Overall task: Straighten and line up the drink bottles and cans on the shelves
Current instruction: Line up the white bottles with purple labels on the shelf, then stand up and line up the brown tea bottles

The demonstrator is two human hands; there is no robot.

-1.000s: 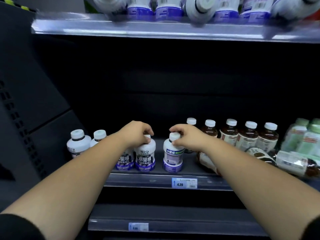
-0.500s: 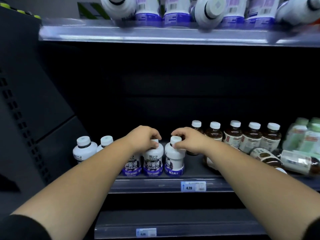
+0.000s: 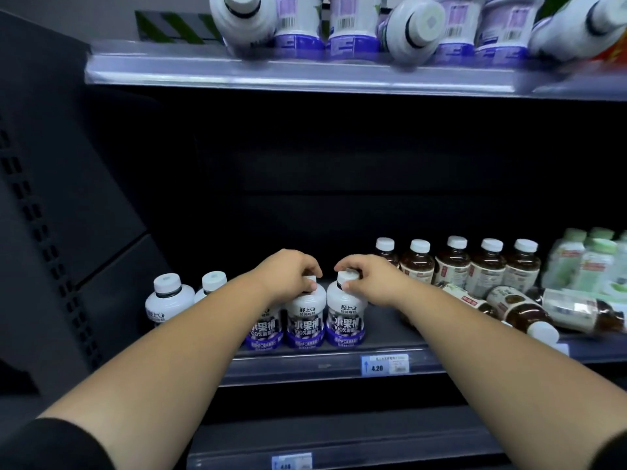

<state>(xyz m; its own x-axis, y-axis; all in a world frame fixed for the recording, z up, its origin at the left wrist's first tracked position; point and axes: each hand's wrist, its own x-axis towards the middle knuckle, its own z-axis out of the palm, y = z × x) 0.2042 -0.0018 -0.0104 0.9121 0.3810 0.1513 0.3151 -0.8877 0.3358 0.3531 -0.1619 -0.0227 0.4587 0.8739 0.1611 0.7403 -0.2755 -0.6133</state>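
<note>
White bottles with purple labels stand upright at the front of the middle shelf. My left hand grips the cap of the middle bottle. My right hand pinches the cap of the bottle to its right; the two bottles touch side by side. A third purple bottle stands half hidden behind my left forearm. Two more white bottles stand further left, set back.
A row of brown tea bottles stands at the right, with several tipped brown bottles lying in front of them. Pale green bottles are at the far right. The upper shelf carries white bottles, some tipped over.
My right hand slid its bottle left until it met the one under my left hand, and turned it so the label faces front. The camera moved closer.
</note>
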